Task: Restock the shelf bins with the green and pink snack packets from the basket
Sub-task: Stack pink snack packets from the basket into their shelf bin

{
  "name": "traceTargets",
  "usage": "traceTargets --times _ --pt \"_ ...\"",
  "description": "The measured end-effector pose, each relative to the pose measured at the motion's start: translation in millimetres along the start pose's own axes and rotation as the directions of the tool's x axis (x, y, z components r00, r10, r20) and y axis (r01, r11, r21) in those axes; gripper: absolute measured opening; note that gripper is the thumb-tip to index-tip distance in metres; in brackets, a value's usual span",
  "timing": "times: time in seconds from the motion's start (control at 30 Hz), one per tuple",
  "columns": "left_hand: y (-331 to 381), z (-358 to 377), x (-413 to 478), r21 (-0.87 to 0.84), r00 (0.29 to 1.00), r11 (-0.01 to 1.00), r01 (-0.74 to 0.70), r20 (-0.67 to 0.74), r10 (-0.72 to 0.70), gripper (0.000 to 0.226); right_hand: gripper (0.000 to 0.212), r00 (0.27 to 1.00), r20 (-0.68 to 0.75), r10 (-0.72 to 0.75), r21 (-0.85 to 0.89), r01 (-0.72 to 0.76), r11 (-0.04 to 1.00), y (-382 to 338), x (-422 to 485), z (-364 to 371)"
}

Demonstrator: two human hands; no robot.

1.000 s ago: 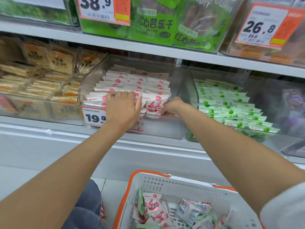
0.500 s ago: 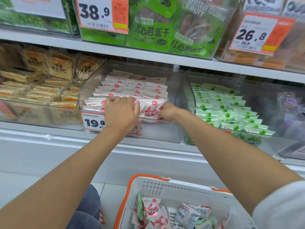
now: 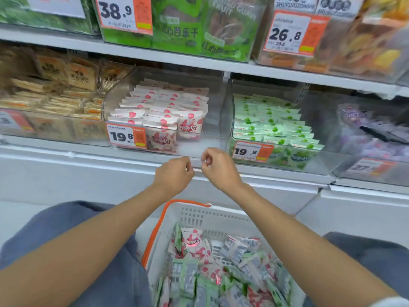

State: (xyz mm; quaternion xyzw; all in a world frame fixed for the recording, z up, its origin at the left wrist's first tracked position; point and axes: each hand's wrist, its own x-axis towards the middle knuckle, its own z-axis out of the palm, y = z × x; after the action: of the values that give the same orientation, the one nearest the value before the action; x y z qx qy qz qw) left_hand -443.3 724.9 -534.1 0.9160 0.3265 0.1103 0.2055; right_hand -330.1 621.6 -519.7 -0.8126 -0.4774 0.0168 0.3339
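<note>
A clear shelf bin (image 3: 217, 111) holds rows of pink snack packets (image 3: 163, 107). To its right, another clear bin (image 3: 230, 120) holds green snack packets (image 3: 270, 120). Below, a white basket (image 3: 212, 216) with orange handles holds a mixed heap of pink and green packets (image 3: 212, 269). My left hand (image 3: 174, 176) and my right hand (image 3: 219, 167) hover side by side in front of the shelf edge, below the pink bin. Both have loosely curled fingers and hold nothing.
Brown bread packets (image 3: 55, 91) fill the bin at the left. A bin with purple packets (image 3: 371, 134) stands at the far right. The upper shelf carries green guava bags (image 3: 194, 27) and price tags. My knees in grey trousers (image 3: 66, 235) flank the basket.
Both hands have left the pink bin and dropped back to below the shelf edge. The view has tilted down, so more of the basket shows.
</note>
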Motion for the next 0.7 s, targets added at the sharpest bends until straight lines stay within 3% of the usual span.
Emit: traceTargets --times 0.07,0.17,0.3,0.37,0.53,0.63,0.7 --pt "-9.8 34.1 -22.1 0.076 0.956 0.994 0.076 0.277 -0.094 0.013 0.012 0.966 0.224 0.132 -0.024 -0.129 0.991 33.2 -40.9 20.9" --pt "-25.7 75.5 -50.7 0.163 0.867 0.985 0.055 0.482 -0.128 0.02 0.016 0.812 0.451 0.372 -0.141 -0.346 0.927 101.4 -105.7 55.6" --pt "-38.2 110.8 -66.6 0.189 0.787 0.979 0.073 0.592 -0.173 0.024 0.024 0.578 0.581 0.573 -0.316 -0.488 0.814 171.6 -166.8 98.1" --pt "-43.5 119.9 -67.4 0.219 0.774 0.972 0.086 0.599 -0.204 0.027 0.027 0.506 0.625 0.595 -0.279 -0.566 0.775 180.4 -176.8 118.1" --pt "-59.9 136.9 -68.6 0.275 0.741 0.956 0.101 0.621 -0.257 0.023 0.012 0.468 0.657 0.591 0.0 -0.784 0.621 172.7 -173.6 178.8" --pt "-67.1 145.3 -72.6 0.299 0.71 0.948 0.106 0.645 -0.283 0.018 0.046 0.457 0.678 0.575 0.11 -0.837 0.535 164.2 -162.9 207.0" --pt "-69.9 147.9 -75.7 0.3 0.702 0.948 0.104 0.654 -0.284 0.017 0.053 0.474 0.653 0.591 0.193 -0.859 0.475 162.2 -155.4 222.4"
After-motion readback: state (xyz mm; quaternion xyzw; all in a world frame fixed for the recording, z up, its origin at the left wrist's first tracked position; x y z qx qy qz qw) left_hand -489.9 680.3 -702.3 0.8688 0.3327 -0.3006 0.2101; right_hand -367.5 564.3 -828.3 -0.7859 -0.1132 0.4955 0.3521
